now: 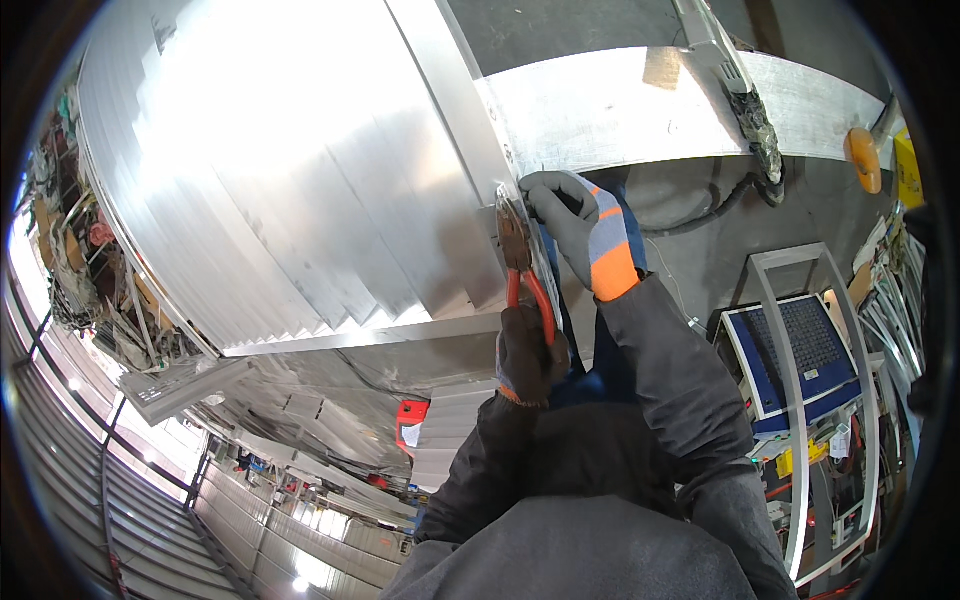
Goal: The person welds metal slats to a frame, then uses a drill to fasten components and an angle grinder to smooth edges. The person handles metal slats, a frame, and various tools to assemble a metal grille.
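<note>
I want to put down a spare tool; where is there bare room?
The pale metal strip is bare between the slatted panel's frame and the brown patch. Grey floor shows between that strip and the blue unit, right of the black cable. It is crowded at the frame's edge: the left hand grips pliers there, the right hand close beside.

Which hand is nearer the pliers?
Left. The left hand is closed around the lower end of the pliers; the right hand is at the panel's edge, right of their upper end, apparently not touching them.
</note>
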